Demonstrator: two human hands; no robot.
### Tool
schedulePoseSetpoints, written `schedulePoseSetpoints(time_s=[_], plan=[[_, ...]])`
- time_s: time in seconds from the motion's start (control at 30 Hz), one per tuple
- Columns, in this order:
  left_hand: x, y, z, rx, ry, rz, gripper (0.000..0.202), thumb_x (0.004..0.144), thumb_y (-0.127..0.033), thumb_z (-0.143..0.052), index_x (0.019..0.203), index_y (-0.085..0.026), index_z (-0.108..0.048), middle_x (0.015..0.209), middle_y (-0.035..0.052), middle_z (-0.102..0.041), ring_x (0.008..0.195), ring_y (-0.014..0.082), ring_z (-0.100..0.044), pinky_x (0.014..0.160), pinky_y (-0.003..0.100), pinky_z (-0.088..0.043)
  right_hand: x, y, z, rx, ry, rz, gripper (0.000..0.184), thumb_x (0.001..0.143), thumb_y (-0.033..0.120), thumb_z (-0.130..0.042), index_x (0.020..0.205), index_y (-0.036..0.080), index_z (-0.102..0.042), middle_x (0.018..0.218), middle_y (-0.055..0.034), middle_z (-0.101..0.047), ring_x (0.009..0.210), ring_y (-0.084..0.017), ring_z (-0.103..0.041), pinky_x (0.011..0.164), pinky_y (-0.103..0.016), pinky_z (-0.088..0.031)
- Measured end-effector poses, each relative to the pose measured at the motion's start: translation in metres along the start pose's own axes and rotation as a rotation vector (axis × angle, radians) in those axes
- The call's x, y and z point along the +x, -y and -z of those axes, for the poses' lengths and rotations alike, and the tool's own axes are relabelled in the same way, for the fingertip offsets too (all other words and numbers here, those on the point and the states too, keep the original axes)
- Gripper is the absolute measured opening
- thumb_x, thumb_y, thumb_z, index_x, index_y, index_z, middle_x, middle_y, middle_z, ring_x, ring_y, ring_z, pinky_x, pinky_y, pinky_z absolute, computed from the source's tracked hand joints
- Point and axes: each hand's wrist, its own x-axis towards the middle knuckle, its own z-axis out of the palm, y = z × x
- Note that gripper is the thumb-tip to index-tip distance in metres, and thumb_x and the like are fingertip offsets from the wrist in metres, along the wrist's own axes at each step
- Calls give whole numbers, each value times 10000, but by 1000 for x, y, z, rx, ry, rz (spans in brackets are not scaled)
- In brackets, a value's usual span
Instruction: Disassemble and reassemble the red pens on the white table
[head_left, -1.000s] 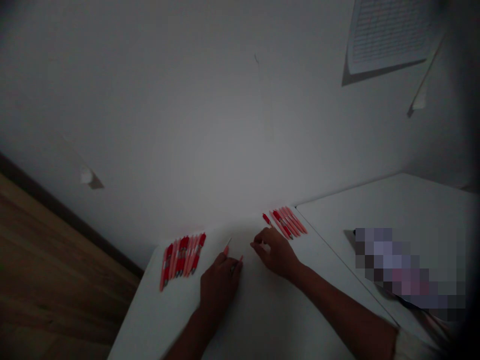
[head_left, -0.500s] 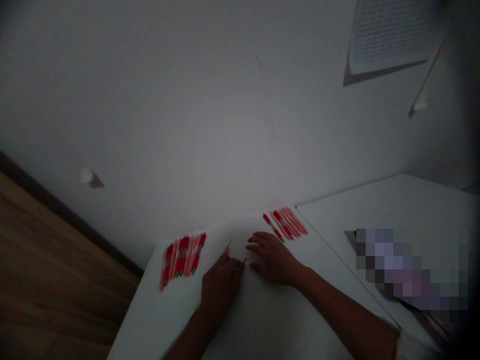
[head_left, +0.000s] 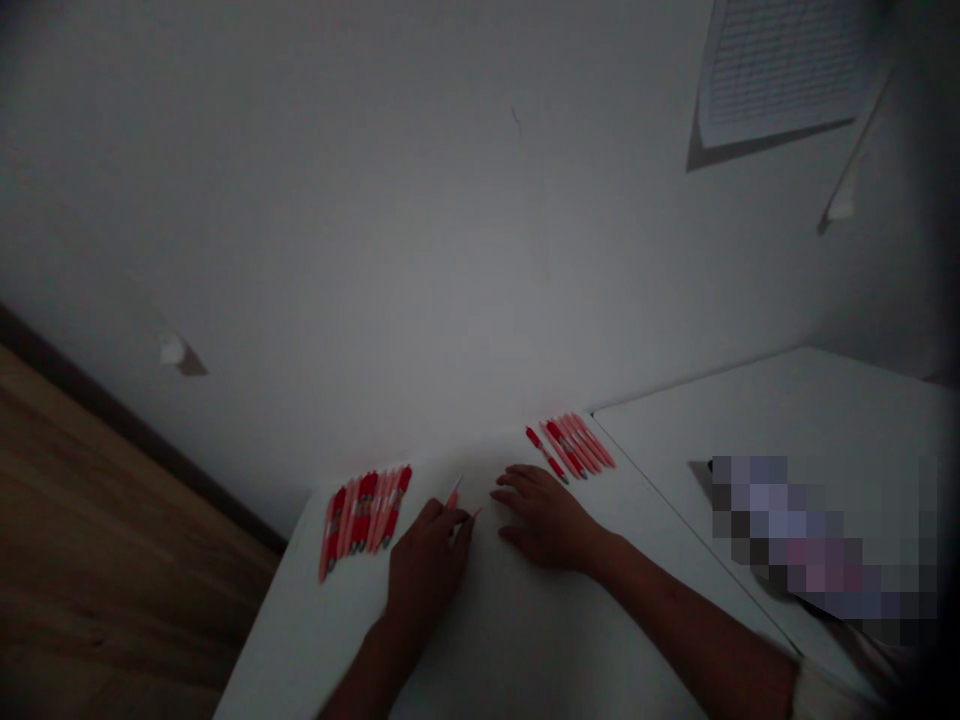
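My left hand (head_left: 427, 560) is closed around a pink pen (head_left: 454, 493), whose pale end points up and away past my fingers. A small pink tip (head_left: 476, 514) also sticks out by my thumb and forefinger; I cannot tell whether it is a separate piece. My right hand (head_left: 551, 520) rests on the white table, fingers spread and holding nothing. Beyond its fingertips lies a row of pink and red pens (head_left: 571, 447). To the left of my left hand is another row of pink and red pens (head_left: 364, 515), side by side.
The white table (head_left: 540, 640) meets a pale wall (head_left: 420, 250) at the back. A seam runs along the table on the right, with a blurred-out object (head_left: 802, 540) beyond it. Brown wood (head_left: 112, 560) is at the left. A printed sheet (head_left: 780, 75) hangs upper right.
My left hand has shifted a little to the left, away from my right hand, and the small pink tip has moved with it. My right hand and both pen rows stay put.
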Motion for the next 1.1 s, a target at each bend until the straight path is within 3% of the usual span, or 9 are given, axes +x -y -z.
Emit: schedulePoseSetpoints(time_s=[0.23, 0.47, 0.83, 1.1], plan=[[0, 1, 0, -12, -40, 1, 244, 904, -355, -456, 913, -260, -681, 889, 4, -614, 721, 132, -623, 594, 241, -431, 0, -9, 8, 1, -9, -27, 468, 744, 388, -701, 1161, 188, -630, 1252, -128, -566, 1218, -289, -440, 1030, -459, -356], [1, 1, 0, 11, -46, 33, 244, 905, -340, -455, 909, -251, -682, 893, 10, -625, 732, 138, -628, 593, 240, -420, 1, 1, -9, -29, -64, -63, 545, 755, 546, -659, 1124, 146, -635, 1187, -144, -592, 1187, -300, -459, 1031, -447, -357], [2, 1, -2, 25, -61, 59, 237, 899, -339, -462, 906, -249, -681, 898, 14, -630, 721, 137, -627, 579, 232, -400, 5, 12, -11, -135, -98, -77, 334, 772, 397, -684, 952, 116, -665, 1130, -162, -601, 1159, -311, -467, 1025, -443, -358], [2, 4, -4, 53, -89, 45, 257, 904, -355, -446, 933, -252, -680, 893, 15, -628, 728, 152, -634, 586, 248, -413, 7, 13, -21, -238, -97, 30, 100, 836, 195, -605, 862, 134, -679, 1116, -125, -627, 1149, -270, -484, 1004, -410, -369]])
